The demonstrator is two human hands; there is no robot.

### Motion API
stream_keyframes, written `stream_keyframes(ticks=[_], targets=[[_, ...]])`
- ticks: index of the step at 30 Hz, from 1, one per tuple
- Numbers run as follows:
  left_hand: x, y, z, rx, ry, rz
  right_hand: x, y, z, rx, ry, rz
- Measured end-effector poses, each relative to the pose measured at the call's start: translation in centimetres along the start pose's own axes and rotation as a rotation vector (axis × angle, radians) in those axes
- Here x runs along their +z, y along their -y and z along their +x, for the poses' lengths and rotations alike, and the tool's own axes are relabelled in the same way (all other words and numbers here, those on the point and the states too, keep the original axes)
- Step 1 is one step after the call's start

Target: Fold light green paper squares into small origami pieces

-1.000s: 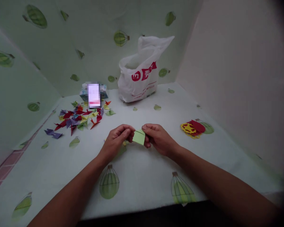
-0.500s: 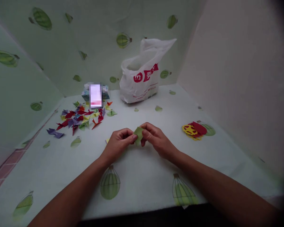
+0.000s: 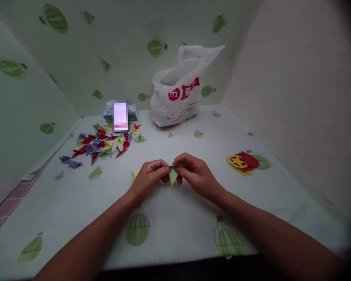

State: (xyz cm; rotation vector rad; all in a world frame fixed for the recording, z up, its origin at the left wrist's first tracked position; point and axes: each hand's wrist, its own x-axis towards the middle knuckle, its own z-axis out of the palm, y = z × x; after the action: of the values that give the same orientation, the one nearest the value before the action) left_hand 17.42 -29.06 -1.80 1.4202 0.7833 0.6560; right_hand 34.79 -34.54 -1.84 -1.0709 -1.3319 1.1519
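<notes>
Between both hands is a small piece of folded green paper (image 3: 173, 176), its lower part a point facing down toward me. My left hand (image 3: 154, 171) pinches its left side between thumb and fingers. On the other side my right hand (image 3: 192, 168) grips it the same way, thumb on the near face. The fingers cover the paper's side edges. Partly hidden behind my left hand, some yellow paper (image 3: 136, 172) lies on the table. Further off to the left is a heap of folded paper cranes (image 3: 98, 144) in red, purple, yellow, green and orange.
A white plastic bag (image 3: 175, 105) stands at the back of the cloth-covered table (image 3: 175, 226). Left of it, a lit phone (image 3: 121, 116) leans on a tissue box (image 3: 133, 112). Red and yellow cut-out shapes (image 3: 243, 161) lie to the right. Walls rise at the back and sides.
The green paper has gone from a flat diamond shape to a folded one with its point down. Both hands still hold it. The whole view has shifted slightly.
</notes>
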Motion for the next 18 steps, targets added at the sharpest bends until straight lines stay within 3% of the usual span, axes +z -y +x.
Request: stream_keyframes(ticks=[6, 12, 18], targets=[[0.28, 0.4, -0.02, -0.029, 0.005, -0.148, -0.2, -0.34, -0.01, -0.022, 0.021, 0.09], [0.36, 0.24, -0.2, -0.003, 0.017, -0.111, 0.02, -0.57, 0.04, 0.061, 0.02, 0.336], [0.43, 0.2, -0.24, 0.014, 0.035, -0.08, 0.08, -0.37, 0.09, 0.08, 0.014, 0.328]])
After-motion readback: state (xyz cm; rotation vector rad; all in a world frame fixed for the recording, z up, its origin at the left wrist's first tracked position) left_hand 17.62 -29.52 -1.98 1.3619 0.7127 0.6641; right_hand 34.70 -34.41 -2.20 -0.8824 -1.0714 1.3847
